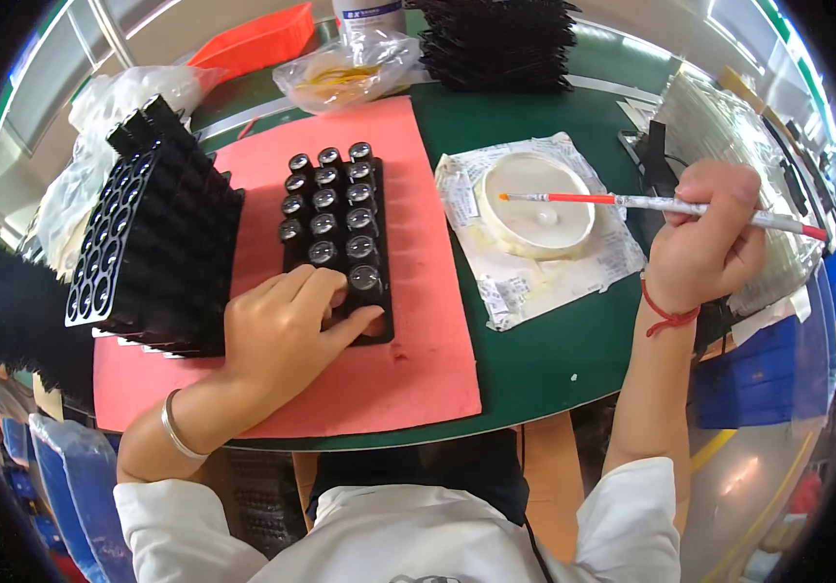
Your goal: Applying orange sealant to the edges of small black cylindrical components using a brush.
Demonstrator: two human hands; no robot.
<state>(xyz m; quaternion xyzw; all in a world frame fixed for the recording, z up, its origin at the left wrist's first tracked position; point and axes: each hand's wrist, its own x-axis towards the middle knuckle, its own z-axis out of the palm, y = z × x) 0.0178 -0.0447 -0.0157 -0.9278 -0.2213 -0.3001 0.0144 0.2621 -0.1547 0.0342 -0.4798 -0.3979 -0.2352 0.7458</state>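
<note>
On the pink mat stands a black tray (pixel 385 233) filled with rows of short black cylinders (pixel 324 200) with clear, shiny lens-like tops. My left hand (pixel 287 316) bends over the tray's near end, with its thumb and index finger closed around the nearest right cylinder (pixel 365 282). The hand hides the tray's near left corner. In the air to the right, my right hand (pixel 714 233) grips a slim paintbrush (pixel 651 202) with a red and white handle. Its orange tip points left, over a round white dish (pixel 491 219) holding pale, whitish material.
Left of the tray rises a stack of black trays (pixel 180 233) with round holes. Crumpled white paper (pixel 515 296) lies beneath the dish. Behind are a clear bag (pixel 350 73), a red bin (pixel 257 41) and a black stack (pixel 497 44). Clear plastic trays (pixel 729 146) are piled at right.
</note>
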